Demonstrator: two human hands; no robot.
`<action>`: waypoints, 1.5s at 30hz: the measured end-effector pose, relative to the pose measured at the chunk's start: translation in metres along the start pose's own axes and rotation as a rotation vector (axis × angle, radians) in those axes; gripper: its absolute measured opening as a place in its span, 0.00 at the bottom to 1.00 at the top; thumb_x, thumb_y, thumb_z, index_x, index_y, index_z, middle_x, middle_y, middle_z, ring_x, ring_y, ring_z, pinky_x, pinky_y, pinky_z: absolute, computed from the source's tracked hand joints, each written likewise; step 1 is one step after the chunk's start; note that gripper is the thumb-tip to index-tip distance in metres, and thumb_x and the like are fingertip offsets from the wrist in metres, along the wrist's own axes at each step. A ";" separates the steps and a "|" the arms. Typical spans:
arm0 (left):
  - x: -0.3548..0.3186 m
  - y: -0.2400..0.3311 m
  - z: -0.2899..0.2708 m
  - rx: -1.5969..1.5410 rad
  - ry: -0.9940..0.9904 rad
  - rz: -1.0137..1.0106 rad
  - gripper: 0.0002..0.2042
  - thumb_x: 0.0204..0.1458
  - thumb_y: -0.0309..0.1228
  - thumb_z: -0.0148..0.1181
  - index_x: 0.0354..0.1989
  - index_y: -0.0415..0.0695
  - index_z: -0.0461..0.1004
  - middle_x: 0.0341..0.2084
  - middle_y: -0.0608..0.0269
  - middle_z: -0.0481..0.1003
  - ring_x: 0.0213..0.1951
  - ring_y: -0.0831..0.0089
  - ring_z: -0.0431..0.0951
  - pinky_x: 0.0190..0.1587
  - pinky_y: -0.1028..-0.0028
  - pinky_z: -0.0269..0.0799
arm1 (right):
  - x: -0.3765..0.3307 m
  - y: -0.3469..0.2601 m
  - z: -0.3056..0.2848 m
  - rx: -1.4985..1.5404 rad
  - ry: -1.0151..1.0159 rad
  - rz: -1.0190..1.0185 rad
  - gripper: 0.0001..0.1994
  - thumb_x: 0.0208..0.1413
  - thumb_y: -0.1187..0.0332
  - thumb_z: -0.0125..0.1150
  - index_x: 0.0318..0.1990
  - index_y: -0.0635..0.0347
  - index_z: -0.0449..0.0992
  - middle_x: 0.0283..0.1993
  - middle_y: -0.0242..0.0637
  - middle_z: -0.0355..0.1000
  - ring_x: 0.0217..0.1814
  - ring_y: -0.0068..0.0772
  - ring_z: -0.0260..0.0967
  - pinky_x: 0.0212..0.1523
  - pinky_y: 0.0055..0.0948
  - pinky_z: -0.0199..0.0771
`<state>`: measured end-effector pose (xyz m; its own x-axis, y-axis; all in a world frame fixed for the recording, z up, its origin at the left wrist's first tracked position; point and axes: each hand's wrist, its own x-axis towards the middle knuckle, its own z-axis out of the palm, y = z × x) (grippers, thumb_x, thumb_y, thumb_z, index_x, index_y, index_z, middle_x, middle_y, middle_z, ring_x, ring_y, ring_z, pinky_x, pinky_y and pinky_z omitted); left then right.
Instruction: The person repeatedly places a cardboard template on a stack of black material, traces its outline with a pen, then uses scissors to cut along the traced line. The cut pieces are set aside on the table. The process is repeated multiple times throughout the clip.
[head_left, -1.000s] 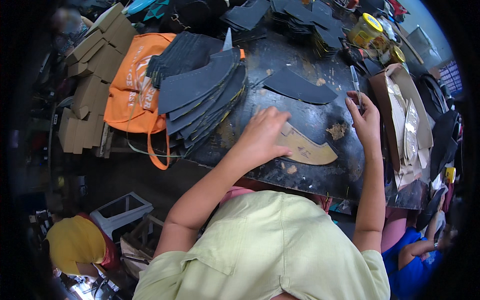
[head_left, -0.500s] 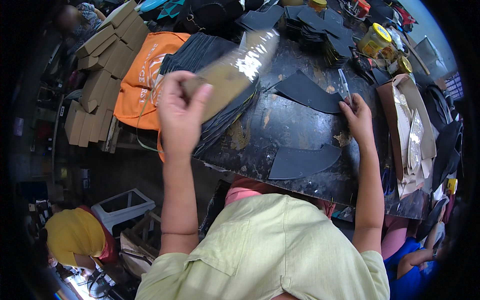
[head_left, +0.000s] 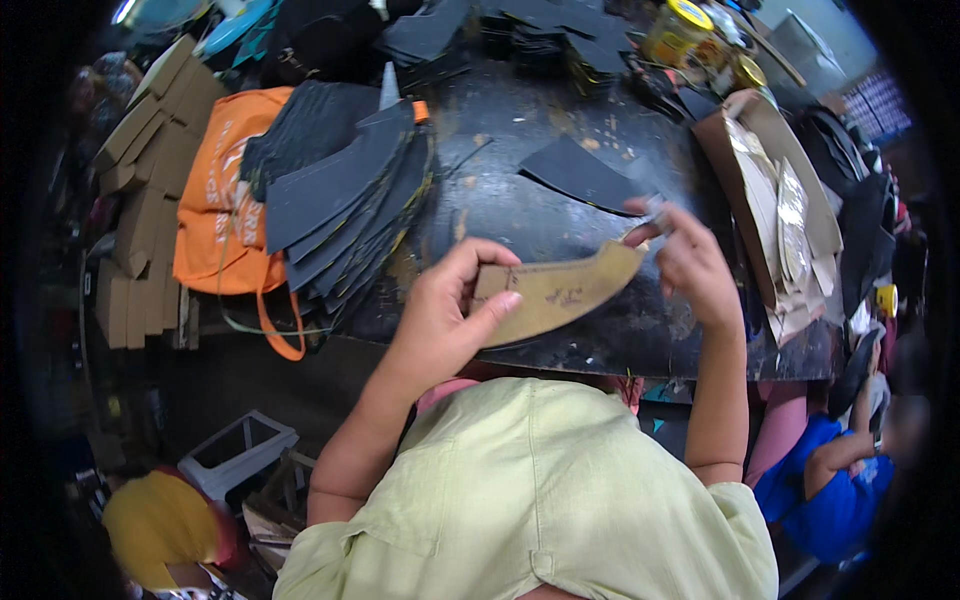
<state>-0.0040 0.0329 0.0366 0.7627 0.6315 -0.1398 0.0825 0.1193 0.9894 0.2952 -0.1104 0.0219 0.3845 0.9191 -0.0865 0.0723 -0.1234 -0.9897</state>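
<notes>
A brown curved template [head_left: 565, 290] with handwritten marks lies over the near part of the table. My left hand [head_left: 460, 305] pinches its wide left end, thumb on top. A thin dark edge shows beneath it; what lies under is mostly hidden. At the template's narrow right tip is my right hand [head_left: 692, 262], smeared by motion, its fingers closed around a pen [head_left: 655, 207] that is blurred. Just beyond lies a black curved flat piece [head_left: 575, 175], close to the right fingers.
Stacked black cut pieces [head_left: 340, 190] fan out at left beside an orange bag [head_left: 225, 190] and cardboard boxes [head_left: 150, 190]. An open carton [head_left: 735, 190] with clear-wrapped pieces stands at right. Yellow-lidded jars [head_left: 680, 35] and more black stacks are at the back of the dark table [head_left: 480, 200].
My left hand has brought the template down from over the left stack to the near table, where the near black piece lay. My right hand has come nearer and left with the pen.
</notes>
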 end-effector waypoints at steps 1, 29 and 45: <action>0.001 -0.004 0.009 -0.018 -0.040 -0.090 0.19 0.61 0.19 0.67 0.60 0.39 0.72 0.47 0.63 0.78 0.51 0.79 0.78 0.52 0.74 0.76 | -0.013 -0.002 0.006 -0.014 -0.103 -0.063 0.20 0.64 0.71 0.71 0.62 0.64 0.79 0.48 0.32 0.80 0.43 0.19 0.74 0.48 0.22 0.75; 0.019 0.020 -0.195 0.783 0.713 0.128 0.12 0.67 0.24 0.62 0.57 0.38 0.77 0.49 0.60 0.80 0.51 0.75 0.79 0.58 0.74 0.74 | 0.032 0.042 -0.041 -0.104 0.421 0.000 0.14 0.68 0.59 0.70 0.45 0.61 0.78 0.31 0.24 0.70 0.25 0.12 0.61 0.23 0.20 0.65; 0.017 -0.024 -0.004 0.804 0.099 0.265 0.43 0.44 0.28 0.81 0.73 0.46 0.68 0.62 0.50 0.74 0.59 0.56 0.78 0.63 0.61 0.74 | -0.015 0.026 0.016 -0.170 0.048 0.145 0.13 0.64 0.69 0.73 0.48 0.68 0.77 0.42 0.30 0.75 0.44 0.18 0.68 0.48 0.25 0.71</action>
<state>0.0041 0.0438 0.0105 0.7643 0.6307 0.1346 0.3683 -0.5982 0.7117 0.2770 -0.1215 -0.0047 0.4449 0.8688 -0.2171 0.1657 -0.3182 -0.9334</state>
